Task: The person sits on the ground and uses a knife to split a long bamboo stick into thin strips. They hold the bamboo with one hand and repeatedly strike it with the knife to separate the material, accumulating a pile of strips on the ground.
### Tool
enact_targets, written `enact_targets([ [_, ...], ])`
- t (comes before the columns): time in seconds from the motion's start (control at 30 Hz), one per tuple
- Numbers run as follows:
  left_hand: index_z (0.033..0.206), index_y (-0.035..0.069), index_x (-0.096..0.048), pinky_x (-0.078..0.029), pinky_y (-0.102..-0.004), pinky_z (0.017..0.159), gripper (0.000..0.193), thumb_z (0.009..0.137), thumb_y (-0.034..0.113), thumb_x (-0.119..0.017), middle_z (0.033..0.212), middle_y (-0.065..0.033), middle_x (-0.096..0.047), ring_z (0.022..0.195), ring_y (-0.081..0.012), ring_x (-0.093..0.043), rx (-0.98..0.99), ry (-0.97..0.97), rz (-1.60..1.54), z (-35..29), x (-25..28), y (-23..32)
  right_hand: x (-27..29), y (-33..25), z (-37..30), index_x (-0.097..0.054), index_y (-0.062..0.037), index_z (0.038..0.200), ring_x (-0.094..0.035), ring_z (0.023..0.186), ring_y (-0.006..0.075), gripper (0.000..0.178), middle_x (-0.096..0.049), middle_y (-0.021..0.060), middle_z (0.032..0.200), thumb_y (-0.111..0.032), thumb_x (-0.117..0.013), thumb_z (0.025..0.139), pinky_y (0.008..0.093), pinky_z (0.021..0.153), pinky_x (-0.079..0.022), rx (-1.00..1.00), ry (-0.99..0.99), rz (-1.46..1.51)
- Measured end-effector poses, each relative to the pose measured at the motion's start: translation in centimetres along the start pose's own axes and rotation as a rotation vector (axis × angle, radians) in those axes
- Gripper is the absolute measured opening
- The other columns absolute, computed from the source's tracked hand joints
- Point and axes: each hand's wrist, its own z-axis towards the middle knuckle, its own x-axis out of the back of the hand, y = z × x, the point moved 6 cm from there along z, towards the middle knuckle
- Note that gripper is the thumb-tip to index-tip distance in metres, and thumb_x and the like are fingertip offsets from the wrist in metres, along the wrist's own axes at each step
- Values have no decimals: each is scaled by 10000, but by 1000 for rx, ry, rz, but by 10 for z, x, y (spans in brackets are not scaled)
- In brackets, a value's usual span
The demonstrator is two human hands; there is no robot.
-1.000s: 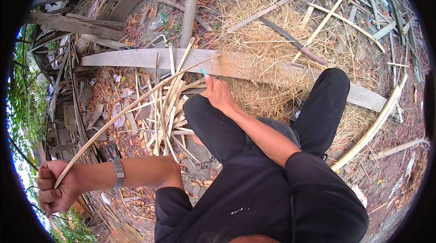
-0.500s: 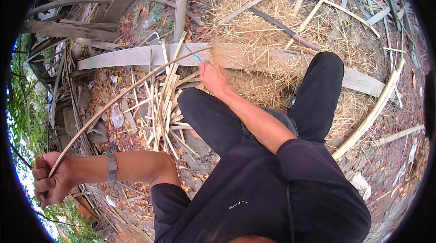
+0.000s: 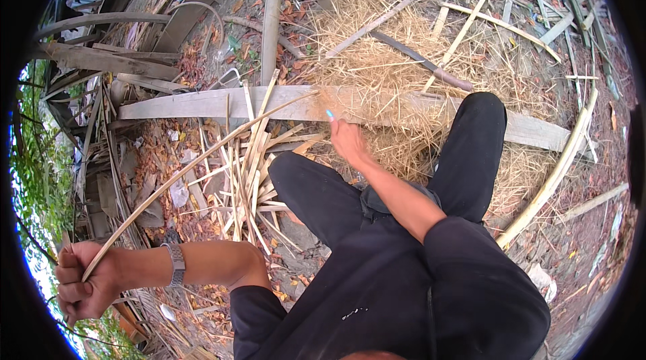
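My left hand (image 3: 93, 287), out at the far left, is closed around the lower end of a long, thin bamboo strip (image 3: 200, 159). The strip slants up to the right, and its far tip lies over the grey wooden plank (image 3: 232, 100). Just right of that tip, my right hand (image 3: 349, 140) is closed on a small knife with a light blue handle (image 3: 330, 114). The blade is hard to make out now; the earlier picture shows it. Brown shavings heap on the plank in front of this hand.
A bundle of pale split strips (image 3: 250, 165) lies left of my knee. Beyond the plank, a dark-bladed machete (image 3: 420, 58) rests on a pile of straw-like shavings (image 3: 377, 30). A curved bamboo length (image 3: 555, 178) lies at the right. Old boards (image 3: 111, 60) stack at the upper left.
My right hand with the knife has moved right, from beside the strip to past its tip. My left hand still grips the strip. The whole view has shifted slightly.
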Motion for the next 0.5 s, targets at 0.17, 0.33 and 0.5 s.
enact_targets([
  [0.17, 476, 229, -292, -226, -212, 408, 414, 884, 261, -353, 362, 87, -117, 333, -50, -143, -138, -101, 90, 8, 14, 1, 22, -71, -30, -574, 64, 843, -582, 673, 484, 498, -575, 321, 688, -357, -337, 966, 533, 642, -448, 176, 24, 225],
  [0.33, 416, 236, -241, -255, -191, 400, 486, 885, 300, -350, 336, 100, -151, 281, -35, -204, -148, -86, 224, 10, 5, 8, -11, -44, 28, -617, 53, 858, -600, 744, 473, 507, -611, 299, 768, -347, -326, 969, 513, 697, -476, 35, 6, 0],
  [0.5, 429, 234, -254, -194, -158, 360, 459, 876, 241, -358, 327, 110, -175, 273, -15, -219, -212, -34, 177, 0, -6, 10, -23, 0, 52, -628, 56, 930, -591, 858, 477, 546, -608, 321, 883, -373, -293, 971, 523, 791, -462, -29, -22, -122],
])
